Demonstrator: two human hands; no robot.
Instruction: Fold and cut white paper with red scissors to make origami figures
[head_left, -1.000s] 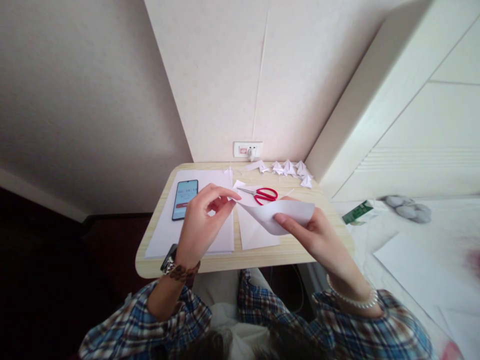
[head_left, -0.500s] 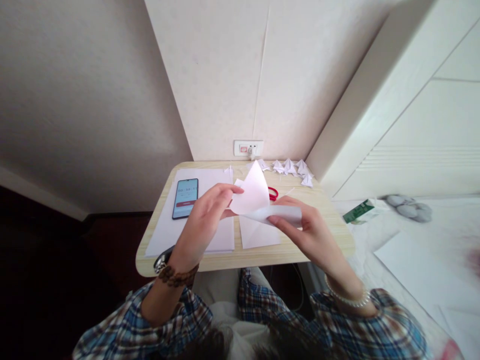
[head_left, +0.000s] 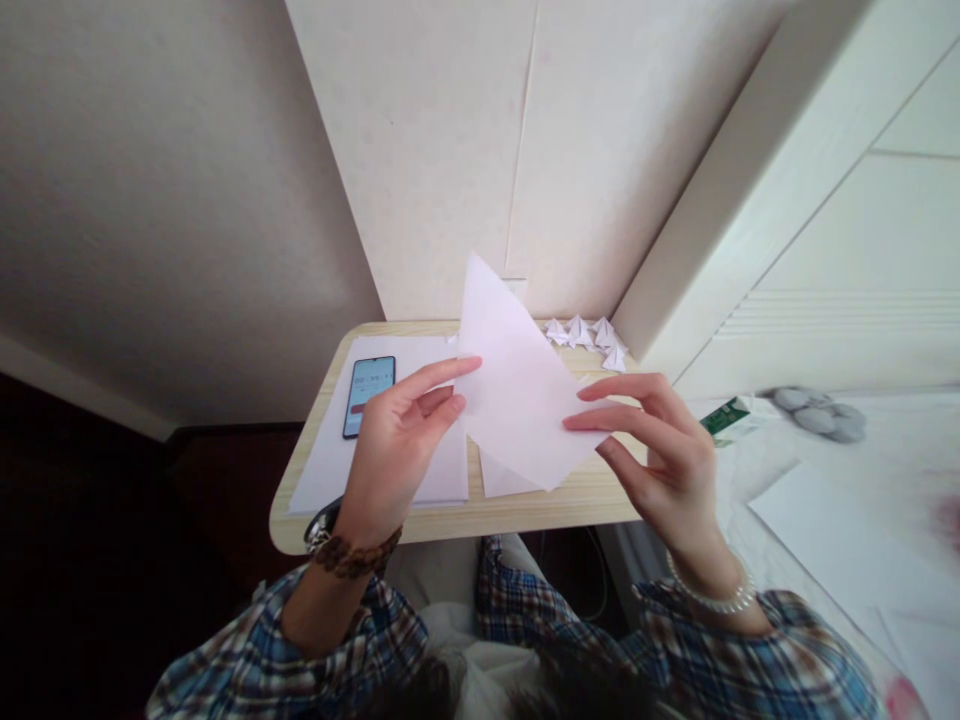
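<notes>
A white sheet of paper [head_left: 514, 385] is held up over the table between my two hands, one corner pointing up toward the wall. My left hand [head_left: 409, 420] grips its left edge between thumb and fingers. At the right corner, my right hand [head_left: 656, 430] pinches the sheet, with fingers on the front and the thumb at its lower edge. Beneath it, another white sheet [head_left: 502, 483] lies partly hidden on the tabletop. Several small folded paper pieces [head_left: 577, 332] stand at the table's back right.
A phone [head_left: 369, 390] with a lit screen rests on a stack of white paper [head_left: 442, 485] on the wooden table [head_left: 525, 515]. To the right, a green and white carton [head_left: 726, 417], a grey object [head_left: 817, 413] and white sheets [head_left: 847, 540] lie on a pale surface.
The sheet, curled before, is now opened out flat and raised. My right hand has moved right and turned. The red scissor handles are now hidden behind the paper.
</notes>
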